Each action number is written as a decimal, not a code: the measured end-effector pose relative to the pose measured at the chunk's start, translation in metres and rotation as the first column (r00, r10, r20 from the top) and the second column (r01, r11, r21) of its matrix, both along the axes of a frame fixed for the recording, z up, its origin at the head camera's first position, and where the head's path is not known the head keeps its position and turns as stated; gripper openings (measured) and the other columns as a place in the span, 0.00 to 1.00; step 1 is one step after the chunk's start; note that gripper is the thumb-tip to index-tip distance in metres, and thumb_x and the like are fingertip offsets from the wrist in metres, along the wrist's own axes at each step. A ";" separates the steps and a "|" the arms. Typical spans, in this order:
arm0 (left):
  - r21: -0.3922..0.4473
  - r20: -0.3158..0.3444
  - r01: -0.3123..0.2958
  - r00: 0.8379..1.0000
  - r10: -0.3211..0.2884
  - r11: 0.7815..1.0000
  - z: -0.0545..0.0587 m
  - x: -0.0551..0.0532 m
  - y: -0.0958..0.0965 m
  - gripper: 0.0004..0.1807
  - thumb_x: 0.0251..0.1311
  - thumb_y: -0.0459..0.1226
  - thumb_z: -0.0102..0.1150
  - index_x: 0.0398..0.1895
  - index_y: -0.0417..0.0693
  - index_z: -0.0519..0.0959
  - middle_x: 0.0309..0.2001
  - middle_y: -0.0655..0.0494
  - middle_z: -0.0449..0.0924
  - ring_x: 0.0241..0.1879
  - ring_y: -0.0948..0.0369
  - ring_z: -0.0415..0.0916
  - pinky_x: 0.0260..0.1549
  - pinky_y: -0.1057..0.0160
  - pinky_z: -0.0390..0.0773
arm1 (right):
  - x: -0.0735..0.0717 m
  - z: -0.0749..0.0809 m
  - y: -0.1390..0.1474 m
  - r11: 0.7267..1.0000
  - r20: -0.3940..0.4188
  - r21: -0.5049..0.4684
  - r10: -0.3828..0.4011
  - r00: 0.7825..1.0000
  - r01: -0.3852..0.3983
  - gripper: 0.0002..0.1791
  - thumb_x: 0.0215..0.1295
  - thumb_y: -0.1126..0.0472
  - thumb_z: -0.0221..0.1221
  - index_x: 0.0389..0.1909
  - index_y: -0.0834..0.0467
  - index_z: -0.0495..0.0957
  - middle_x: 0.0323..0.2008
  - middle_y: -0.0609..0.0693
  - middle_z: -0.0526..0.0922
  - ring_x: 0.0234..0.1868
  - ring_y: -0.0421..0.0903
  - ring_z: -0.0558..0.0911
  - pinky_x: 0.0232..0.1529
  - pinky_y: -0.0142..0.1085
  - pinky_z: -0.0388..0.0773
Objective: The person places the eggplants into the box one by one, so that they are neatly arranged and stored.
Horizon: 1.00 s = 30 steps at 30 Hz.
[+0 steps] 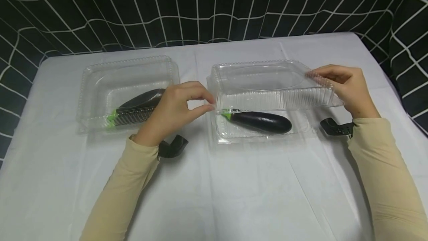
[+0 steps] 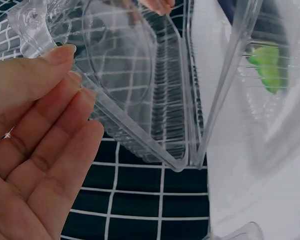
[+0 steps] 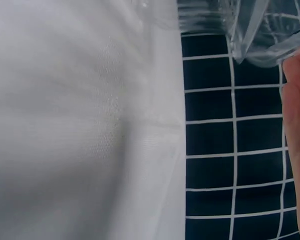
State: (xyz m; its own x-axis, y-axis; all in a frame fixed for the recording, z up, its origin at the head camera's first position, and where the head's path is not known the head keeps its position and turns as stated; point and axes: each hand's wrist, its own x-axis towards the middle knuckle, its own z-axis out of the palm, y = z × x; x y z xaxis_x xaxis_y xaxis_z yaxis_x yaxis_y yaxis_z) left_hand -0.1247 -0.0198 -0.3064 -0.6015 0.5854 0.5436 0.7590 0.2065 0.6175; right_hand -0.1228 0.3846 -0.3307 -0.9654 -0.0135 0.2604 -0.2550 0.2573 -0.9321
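On the table, a hinged clear plastic container [image 1: 230, 140] stands partly open with a dark eggplant [image 1: 264, 122] lying in its base, green stem to the left. Its lid [image 1: 260, 77] tilts up above the eggplant. My left hand [image 1: 175, 107] pinches the lid's left edge between thumb and fingertips. At the lid's right end, my right hand [image 1: 349, 86] holds the edge, its fingers partly seen through the plastic. The left wrist view shows the lid [image 2: 119, 75] and the eggplant's green stem [image 2: 270, 67]; in the right wrist view, fingers [image 3: 295, 105] touch the lid's edge.
To the left sits a second clear container [image 1: 128, 66], its lid down over another eggplant [image 1: 143, 99]. A white cloth [image 1: 254, 189] covers the table. Dark netting with white cords [image 1: 214, 6] rises behind the far edge. A black wrist-worn device [image 1: 174, 147] shows below my left hand.
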 end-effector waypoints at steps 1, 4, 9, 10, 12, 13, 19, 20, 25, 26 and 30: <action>-0.011 -0.006 0.003 1.000 -0.003 1.000 -0.001 0.001 0.000 0.05 0.49 0.27 0.68 0.31 0.40 0.83 0.32 0.54 0.83 0.37 0.61 0.80 0.42 0.69 0.76 | 0.002 0.000 0.000 1.000 -0.006 0.008 0.007 1.000 -0.007 0.07 0.58 0.75 0.60 0.38 0.73 0.81 0.38 0.50 0.86 0.43 0.43 0.81 0.43 0.24 0.75; -0.053 -0.003 0.008 1.000 -0.008 0.999 -0.004 0.004 -0.001 0.06 0.50 0.27 0.67 0.33 0.40 0.84 0.35 0.53 0.84 0.40 0.60 0.80 0.45 0.69 0.75 | 0.008 -0.001 0.001 0.998 -0.015 0.061 0.009 1.000 -0.008 0.08 0.59 0.76 0.59 0.39 0.77 0.79 0.38 0.49 0.85 0.43 0.43 0.81 0.43 0.24 0.75; -0.106 0.007 0.021 1.000 -0.020 0.994 -0.010 0.007 0.000 0.07 0.52 0.26 0.65 0.35 0.39 0.83 0.37 0.52 0.84 0.43 0.58 0.80 0.48 0.68 0.75 | 0.018 -0.003 0.001 0.974 -0.003 0.225 -0.011 1.000 0.012 0.09 0.58 0.76 0.59 0.40 0.75 0.79 0.40 0.45 0.84 0.43 0.41 0.80 0.41 0.23 0.76; -0.111 0.012 0.024 1.000 -0.023 0.994 -0.011 0.008 0.000 0.07 0.52 0.26 0.64 0.36 0.39 0.83 0.38 0.52 0.84 0.43 0.58 0.80 0.48 0.68 0.74 | 0.020 -0.004 0.001 0.968 -0.003 0.250 -0.009 1.000 0.010 0.09 0.58 0.76 0.59 0.40 0.74 0.79 0.41 0.44 0.84 0.43 0.40 0.80 0.41 0.22 0.75; -0.130 0.019 0.015 1.000 -0.013 0.991 -0.013 0.012 0.000 0.07 0.53 0.25 0.63 0.36 0.38 0.83 0.38 0.51 0.84 0.44 0.57 0.80 0.48 0.67 0.75 | 0.023 -0.006 0.000 0.959 -0.006 0.284 0.004 1.000 -0.002 0.09 0.58 0.77 0.59 0.40 0.75 0.79 0.41 0.43 0.83 0.45 0.40 0.80 0.43 0.23 0.75; -0.144 0.025 0.009 1.000 -0.005 0.990 -0.014 0.014 0.000 0.07 0.54 0.25 0.62 0.37 0.38 0.83 0.39 0.51 0.84 0.44 0.57 0.80 0.49 0.67 0.75 | 0.024 -0.006 -0.001 0.954 -0.008 0.300 0.014 1.000 -0.011 0.10 0.58 0.78 0.59 0.41 0.74 0.79 0.41 0.42 0.83 0.45 0.39 0.79 0.44 0.23 0.74; -0.264 0.051 -0.051 0.996 0.067 0.963 -0.021 0.033 0.002 0.08 0.57 0.28 0.62 0.40 0.39 0.82 0.42 0.51 0.83 0.45 0.57 0.79 0.49 0.64 0.76 | 0.032 -0.008 -0.004 0.911 -0.015 0.413 0.028 0.999 -0.019 0.13 0.56 0.77 0.61 0.44 0.70 0.80 0.43 0.36 0.81 0.44 0.34 0.79 0.47 0.19 0.71; -0.270 0.049 -0.060 0.996 0.075 0.961 -0.023 0.036 0.003 0.08 0.57 0.28 0.62 0.40 0.39 0.82 0.42 0.51 0.83 0.45 0.57 0.79 0.49 0.63 0.76 | 0.033 -0.008 -0.004 0.904 -0.019 0.428 0.024 1.000 -0.013 0.14 0.55 0.77 0.61 0.44 0.70 0.80 0.44 0.35 0.80 0.44 0.33 0.79 0.47 0.19 0.71; -0.177 0.034 -0.104 0.993 0.112 0.979 -0.032 0.044 0.004 0.07 0.54 0.28 0.64 0.38 0.38 0.83 0.40 0.52 0.83 0.43 0.58 0.80 0.47 0.65 0.77 | 0.037 -0.009 -0.007 0.882 -0.071 0.470 0.024 0.997 0.012 0.16 0.53 0.79 0.62 0.45 0.69 0.80 0.44 0.33 0.79 0.44 0.32 0.79 0.47 0.20 0.71; -0.147 0.029 -0.120 0.992 0.125 0.982 -0.034 0.045 0.004 0.07 0.54 0.27 0.64 0.37 0.38 0.83 0.39 0.52 0.83 0.43 0.58 0.80 0.46 0.66 0.77 | 0.038 -0.010 -0.007 0.881 -0.087 0.474 0.028 0.996 0.017 0.17 0.52 0.80 0.61 0.45 0.69 0.80 0.44 0.33 0.79 0.44 0.32 0.78 0.47 0.20 0.71; -0.026 0.023 -0.182 0.983 0.183 0.983 -0.045 0.051 0.006 0.06 0.51 0.26 0.66 0.34 0.38 0.83 0.36 0.52 0.83 0.40 0.59 0.80 0.44 0.66 0.77 | 0.040 -0.013 -0.009 0.880 -0.143 0.474 0.038 0.989 0.035 0.20 0.48 0.84 0.61 0.45 0.71 0.80 0.45 0.33 0.79 0.46 0.31 0.78 0.48 0.21 0.72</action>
State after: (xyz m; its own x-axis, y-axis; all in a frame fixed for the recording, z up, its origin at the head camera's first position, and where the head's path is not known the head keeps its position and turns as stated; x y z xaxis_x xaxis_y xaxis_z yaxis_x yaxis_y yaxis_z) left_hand -0.0739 -0.0133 -0.3516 -0.7129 0.4770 0.5141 0.6913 0.3552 0.6292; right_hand -0.0825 0.3753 -0.3434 -0.9178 -0.1717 0.3581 -0.3773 0.6583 -0.6514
